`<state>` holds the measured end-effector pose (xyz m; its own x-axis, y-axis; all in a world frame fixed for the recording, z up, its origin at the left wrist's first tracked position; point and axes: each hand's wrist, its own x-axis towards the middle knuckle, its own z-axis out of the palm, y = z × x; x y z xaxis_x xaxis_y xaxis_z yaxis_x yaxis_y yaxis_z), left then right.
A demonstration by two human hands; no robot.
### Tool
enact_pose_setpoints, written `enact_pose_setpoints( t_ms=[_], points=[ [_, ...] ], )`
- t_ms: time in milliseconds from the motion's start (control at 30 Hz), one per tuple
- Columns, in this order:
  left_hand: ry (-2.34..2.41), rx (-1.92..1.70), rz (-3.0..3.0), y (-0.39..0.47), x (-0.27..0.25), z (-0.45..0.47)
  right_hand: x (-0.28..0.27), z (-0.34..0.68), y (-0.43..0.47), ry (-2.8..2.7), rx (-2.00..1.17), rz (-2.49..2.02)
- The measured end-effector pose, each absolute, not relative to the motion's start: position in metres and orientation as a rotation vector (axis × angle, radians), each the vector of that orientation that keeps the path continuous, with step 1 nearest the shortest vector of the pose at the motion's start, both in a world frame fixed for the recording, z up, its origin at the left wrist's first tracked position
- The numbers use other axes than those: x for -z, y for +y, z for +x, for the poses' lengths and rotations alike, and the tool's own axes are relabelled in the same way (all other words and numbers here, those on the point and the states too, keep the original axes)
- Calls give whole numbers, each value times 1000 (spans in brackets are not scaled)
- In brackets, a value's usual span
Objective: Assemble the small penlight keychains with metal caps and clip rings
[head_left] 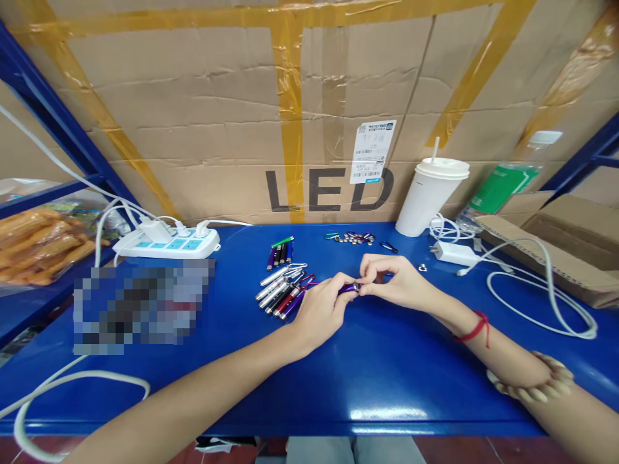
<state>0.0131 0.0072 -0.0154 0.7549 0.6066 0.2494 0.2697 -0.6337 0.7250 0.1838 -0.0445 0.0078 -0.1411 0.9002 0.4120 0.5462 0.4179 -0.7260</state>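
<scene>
My left hand (319,308) is closed around a slim purple penlight (347,289), held just above the blue table. The fingertips of my right hand (403,282) are pinched at its silver end; whatever small part they grip is hidden. Left of my hands lies a row of similar penlights (279,295) in silver, black, red and purple, several with carabiner clips attached. Behind them is a smaller group of penlights (280,254) in purple, black and blue, with a green one across the top. Small silver pieces and coloured clips (355,238) lie scattered farther back.
A white power strip (169,243) with plugs sits at the left, behind a pixelated patch. At the back right stand a white cup (428,196) and a bottle (505,187). A charger (454,253), looped cable and open carton (541,258) occupy the right. A large cardboard box (217,129) walls the back.
</scene>
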Motion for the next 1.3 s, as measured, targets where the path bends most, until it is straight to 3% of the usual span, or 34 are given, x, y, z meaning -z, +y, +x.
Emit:
enact_pose_setpoints(
  t_ms=[1000, 1300],
  points=[
    [722, -680, 2206, 5, 12, 6, -5, 183, -43, -1962, -201, -1284],
    [741, -661, 2158, 6, 15, 8, -7, 180, -42, -1908, -238, -1356]
  ],
)
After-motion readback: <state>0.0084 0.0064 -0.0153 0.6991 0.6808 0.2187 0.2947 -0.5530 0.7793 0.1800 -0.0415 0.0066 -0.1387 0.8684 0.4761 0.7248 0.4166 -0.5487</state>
